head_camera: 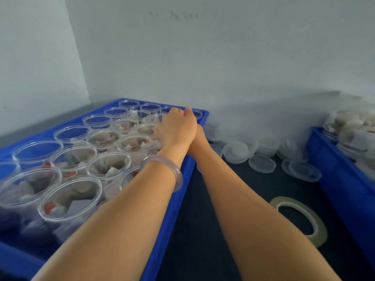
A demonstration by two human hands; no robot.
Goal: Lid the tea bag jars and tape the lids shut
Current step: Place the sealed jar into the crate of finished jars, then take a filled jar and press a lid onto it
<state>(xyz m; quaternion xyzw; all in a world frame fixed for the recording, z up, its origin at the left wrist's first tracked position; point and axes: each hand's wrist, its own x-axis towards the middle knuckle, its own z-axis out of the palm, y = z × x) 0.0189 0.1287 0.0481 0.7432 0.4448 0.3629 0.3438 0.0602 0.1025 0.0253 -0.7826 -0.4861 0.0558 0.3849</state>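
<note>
Jars (109, 165) of tea bags stand open in the blue crate (177, 217). Both hands reach to the crate's far right corner. The left hand (176, 126), fingers bent over a jar there, hides most of the right hand (199, 134); I cannot tell either grip. Lids (236, 152) lie heaped right of the crate, with the tape roll (300, 222) nearer.

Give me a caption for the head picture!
Left hand and right hand reach far jars in a blue crate; lids and tape nearby.
</note>
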